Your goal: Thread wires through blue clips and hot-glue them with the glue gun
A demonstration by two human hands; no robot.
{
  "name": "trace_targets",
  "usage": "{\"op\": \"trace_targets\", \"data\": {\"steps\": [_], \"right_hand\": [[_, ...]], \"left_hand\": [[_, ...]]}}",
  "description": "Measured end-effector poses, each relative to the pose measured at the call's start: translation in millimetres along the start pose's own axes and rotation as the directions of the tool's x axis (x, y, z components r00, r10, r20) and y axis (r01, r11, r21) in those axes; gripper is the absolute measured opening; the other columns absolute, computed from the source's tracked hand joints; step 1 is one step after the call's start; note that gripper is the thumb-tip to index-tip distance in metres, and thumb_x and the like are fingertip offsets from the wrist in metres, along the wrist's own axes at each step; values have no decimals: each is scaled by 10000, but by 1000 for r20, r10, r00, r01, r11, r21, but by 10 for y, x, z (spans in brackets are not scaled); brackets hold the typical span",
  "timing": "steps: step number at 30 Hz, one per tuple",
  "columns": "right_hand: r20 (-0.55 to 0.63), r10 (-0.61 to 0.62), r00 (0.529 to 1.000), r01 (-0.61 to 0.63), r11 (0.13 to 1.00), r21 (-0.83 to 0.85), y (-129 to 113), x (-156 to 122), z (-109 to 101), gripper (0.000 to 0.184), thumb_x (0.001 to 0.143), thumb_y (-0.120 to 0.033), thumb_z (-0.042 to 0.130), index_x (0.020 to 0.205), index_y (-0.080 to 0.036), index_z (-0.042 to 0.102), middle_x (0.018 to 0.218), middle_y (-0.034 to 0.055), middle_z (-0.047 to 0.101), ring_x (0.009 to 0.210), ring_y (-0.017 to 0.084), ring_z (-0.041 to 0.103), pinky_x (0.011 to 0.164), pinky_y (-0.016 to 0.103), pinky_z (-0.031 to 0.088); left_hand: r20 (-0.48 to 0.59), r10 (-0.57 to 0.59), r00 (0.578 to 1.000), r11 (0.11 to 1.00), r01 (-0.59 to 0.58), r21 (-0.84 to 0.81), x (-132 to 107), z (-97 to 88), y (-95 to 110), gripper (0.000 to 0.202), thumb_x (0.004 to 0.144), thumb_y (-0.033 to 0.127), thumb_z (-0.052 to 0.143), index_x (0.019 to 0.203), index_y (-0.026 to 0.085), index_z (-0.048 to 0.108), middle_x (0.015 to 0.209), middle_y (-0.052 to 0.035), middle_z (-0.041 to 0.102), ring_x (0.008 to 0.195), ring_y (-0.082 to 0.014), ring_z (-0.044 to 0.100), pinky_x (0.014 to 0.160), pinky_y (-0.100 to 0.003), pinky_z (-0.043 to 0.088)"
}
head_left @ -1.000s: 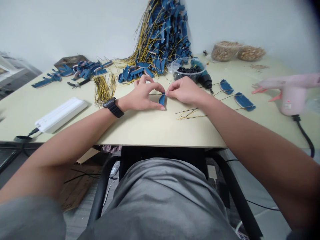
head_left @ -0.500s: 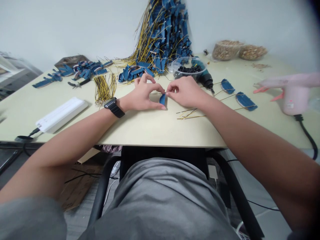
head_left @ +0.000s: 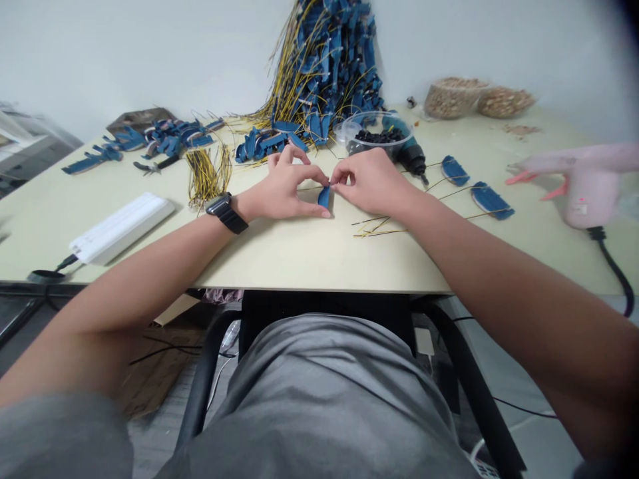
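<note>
Over the middle of the table, my left hand (head_left: 284, 191) grips a small curved blue piece (head_left: 324, 197) between thumb and index finger, its other fingers raised. A thin wire (head_left: 308, 189) runs from the piece back toward the left palm. My right hand (head_left: 367, 181) is closed in a pinch against the upper end of the piece; whatever sits between those fingertips is too small to make out. Below the right wrist lie several loose yellow and black wires (head_left: 374, 229). Two blue pieces with wires (head_left: 492, 201) rest on the table to the right.
Behind the hands rises a tall heap of wired blue pieces (head_left: 339, 73). A clear tub of black parts (head_left: 382, 138) stands beside a power drill (head_left: 412, 159). A pink glue gun (head_left: 582, 189) lies right. Leftward are a wire bundle (head_left: 207, 176), pliers (head_left: 157, 165) and a white box (head_left: 122, 227).
Both hands hold nearly the same pose at the blue piece. The whole view has shifted very slightly; nothing was visibly picked up or let go.
</note>
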State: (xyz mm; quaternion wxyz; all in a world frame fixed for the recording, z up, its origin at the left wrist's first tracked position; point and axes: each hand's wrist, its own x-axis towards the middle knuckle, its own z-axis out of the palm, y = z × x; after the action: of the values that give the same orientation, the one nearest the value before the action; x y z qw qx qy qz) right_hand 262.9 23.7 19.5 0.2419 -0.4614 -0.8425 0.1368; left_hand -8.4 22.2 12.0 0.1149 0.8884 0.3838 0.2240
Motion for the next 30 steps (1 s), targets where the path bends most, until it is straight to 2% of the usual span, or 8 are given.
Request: {"op": "trace_targets", "data": {"steps": [7, 12, 15, 21, 25, 30], "right_hand": [[2, 2, 1000, -2, 999, -49, -6, 12, 16, 61, 1052, -267, 905, 1035, -285, 961, 1088, 128, 903, 1187, 399, 814, 1129, 549, 622], [6, -5, 1000, 5, 998, -61, -9, 20, 30, 104, 1050, -196, 882, 1024, -261, 958, 1106, 140, 904, 1170, 388, 824, 1127, 539, 610], [4, -1, 1000, 1, 998, -60, -3, 16, 37, 86, 1057, -229, 889, 1035, -272, 959, 1111, 132, 911, 1173, 390, 818, 1124, 536, 608], [-22, -11, 1000, 11, 1000, -9, -8, -2, 42, 100, 1034, -238, 940, 948, -282, 917, 1084, 120, 899, 1159, 393, 810, 1086, 518, 577], [-1, -22, 1000, 22, 997, -71, -31, -6, 28, 117, 1066, -188, 884, 990, -263, 932, 1105, 124, 906, 1152, 377, 794, 1057, 501, 557], [9, -74, 997, 74, 983, -165, 2, 22, 43, 206, 1087, -102, 803, 1065, -224, 968, 1086, 126, 919, 1080, 349, 817, 1000, 479, 555]], "left_hand": [[-27, -7, 1000, 1000, 6, -17, -3, 10, -4, 1024, 759, 1137, 1014, 1370, 318, 952, 1413, -184, 878, 1674, -603, 564, 1428, -847, 336], [-18, -8, 1000, 1000, 7, -18, -8, 10, 11, 1096, 768, 1207, 950, 1360, 285, 944, 1427, -199, 855, 1682, -623, 573, 1435, -867, 315], [-20, -2, 1000, 1000, 2, -18, -7, 13, 16, 1108, 770, 1217, 934, 1353, 276, 950, 1433, -203, 858, 1689, -627, 568, 1435, -866, 311], [-9, -2, 1000, 1000, 2, -15, 3, 9, 6, 1032, 772, 1173, 975, 1342, 313, 961, 1340, -182, 881, 1701, -636, 523, 1404, -865, 318], [1, 5, 1000, 1000, -5, -8, 4, 11, -3, 1046, 794, 1168, 972, 1369, 295, 967, 1318, -193, 867, 1693, -632, 521, 1407, -857, 313], [-34, 18, 999, 1000, -18, -6, 10, 47, -39, 1134, 772, 1242, 913, 1367, 278, 956, 1346, -196, 873, 1641, -613, 570, 1395, -846, 337]]}}
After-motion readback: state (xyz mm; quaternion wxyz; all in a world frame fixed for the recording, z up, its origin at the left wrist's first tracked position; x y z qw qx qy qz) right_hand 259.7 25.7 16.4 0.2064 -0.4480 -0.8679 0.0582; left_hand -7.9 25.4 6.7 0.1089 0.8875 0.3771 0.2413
